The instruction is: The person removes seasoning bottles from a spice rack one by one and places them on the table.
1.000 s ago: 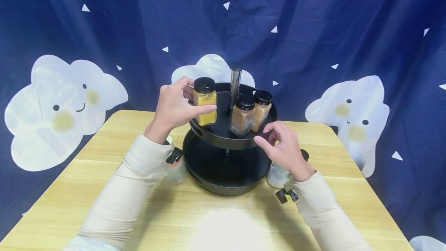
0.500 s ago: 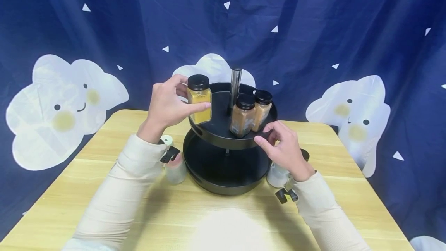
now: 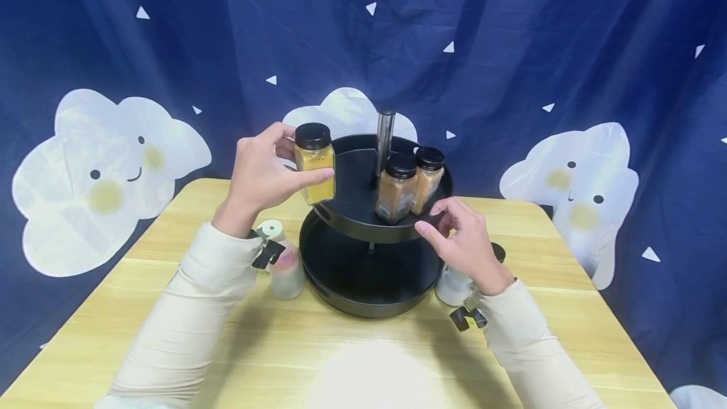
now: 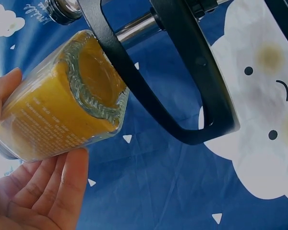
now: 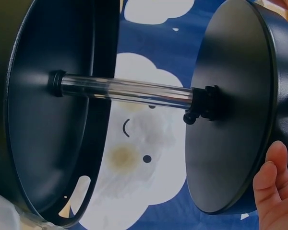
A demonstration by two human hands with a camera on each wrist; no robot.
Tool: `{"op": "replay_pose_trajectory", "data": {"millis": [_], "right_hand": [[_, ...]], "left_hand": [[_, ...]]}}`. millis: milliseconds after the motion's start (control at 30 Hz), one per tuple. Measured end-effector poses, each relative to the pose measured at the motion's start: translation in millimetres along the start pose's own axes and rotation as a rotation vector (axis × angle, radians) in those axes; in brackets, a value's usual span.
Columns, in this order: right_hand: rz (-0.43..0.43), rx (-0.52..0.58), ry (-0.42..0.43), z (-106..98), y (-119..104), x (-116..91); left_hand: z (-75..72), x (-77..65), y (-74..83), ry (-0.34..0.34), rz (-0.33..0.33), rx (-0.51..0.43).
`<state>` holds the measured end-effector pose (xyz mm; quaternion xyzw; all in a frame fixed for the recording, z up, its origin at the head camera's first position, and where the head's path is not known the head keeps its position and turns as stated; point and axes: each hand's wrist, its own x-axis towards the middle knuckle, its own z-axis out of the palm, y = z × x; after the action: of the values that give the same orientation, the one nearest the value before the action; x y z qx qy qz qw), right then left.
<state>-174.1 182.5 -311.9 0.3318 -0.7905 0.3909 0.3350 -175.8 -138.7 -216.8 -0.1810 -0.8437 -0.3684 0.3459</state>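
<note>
In the head view my left hand (image 3: 258, 172) holds a square glass jar of yellow powder (image 3: 318, 175), black lid uppermost, between thumb and fingers. It is raised beside the left rim of the upper tray (image 3: 354, 172) of a black two-tier stand. The left wrist view shows the jar's underside. My right hand (image 3: 466, 248) is at the upper tray's front right, fingers loosely bent; its fingertips (image 5: 266, 179) appear to touch the tray's outer wall. On that tray a jar of brown powder (image 3: 396, 193) and a lighter tan jar (image 3: 429, 183) stand together.
Below is the lower tray (image 3: 369, 276), with a metal post (image 5: 129, 90) between the tiers. On the wooden table (image 3: 341, 352), a pink-topped jar (image 3: 287, 278) and a pale-lidded container (image 3: 271, 230) stand left of the stand. A clear jar (image 3: 452, 288) stands to its right, partly behind my right hand.
My left hand has carried the yellow jar leftward, from over the upper tray to its left rim. The right hand and the other jars have stayed in place.
</note>
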Motion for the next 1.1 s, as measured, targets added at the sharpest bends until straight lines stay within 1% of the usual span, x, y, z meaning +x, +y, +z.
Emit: {"op": "replay_pose_trajectory", "data": {"millis": [200,433,767,900,1100], "right_hand": [[-0.010,-0.001,0.004,-1.4,0.4,0.1],[-0.005,0.005,0.005,-1.3,1.2,-0.9],[-0.010,0.003,0.001,0.5,2.7,-1.6],[-0.017,0.003,0.001,0.4,1.2,-0.2],[-0.021,-0.002,0.004,-0.4,0.1,0.9]], "left_hand": [[-2.3,-2.0,-2.8,0.009,-0.017,0.009],[-6.4,-6.7,-5.1,-0.010,-0.051,0.027],[-14.2,-13.7,-7.2,0.006,-0.071,0.040],[-18.0,-14.9,-6.9,0.003,-0.076,0.061],[-23.7,-17.3,-6.1,-0.010,-0.110,0.064]]}}
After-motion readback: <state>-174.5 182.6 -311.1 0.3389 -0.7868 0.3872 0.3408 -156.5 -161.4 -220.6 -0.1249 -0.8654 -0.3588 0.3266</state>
